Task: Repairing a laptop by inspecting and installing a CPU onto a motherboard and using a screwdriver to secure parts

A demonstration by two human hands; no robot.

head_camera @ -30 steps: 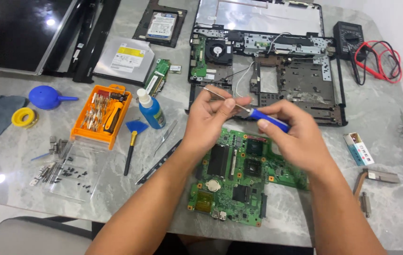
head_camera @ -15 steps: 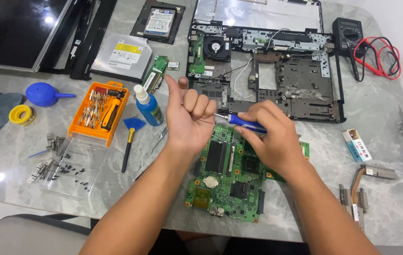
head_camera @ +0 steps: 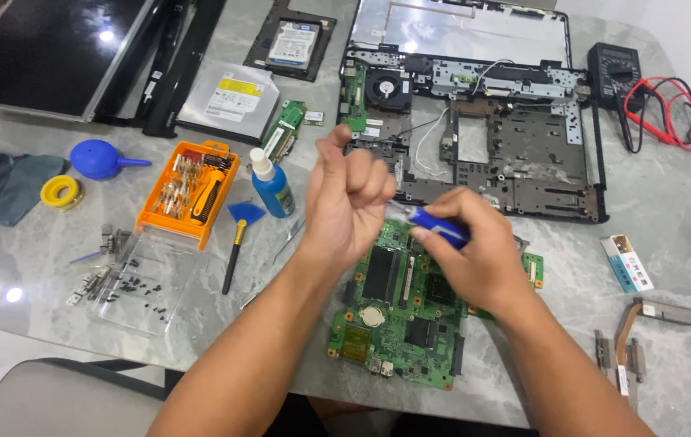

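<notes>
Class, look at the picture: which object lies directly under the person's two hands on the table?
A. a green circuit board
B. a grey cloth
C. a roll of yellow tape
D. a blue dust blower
A: the green circuit board lies on the table just below the left hand and the right hand, which grips a blue-handled screwdriver.
</notes>
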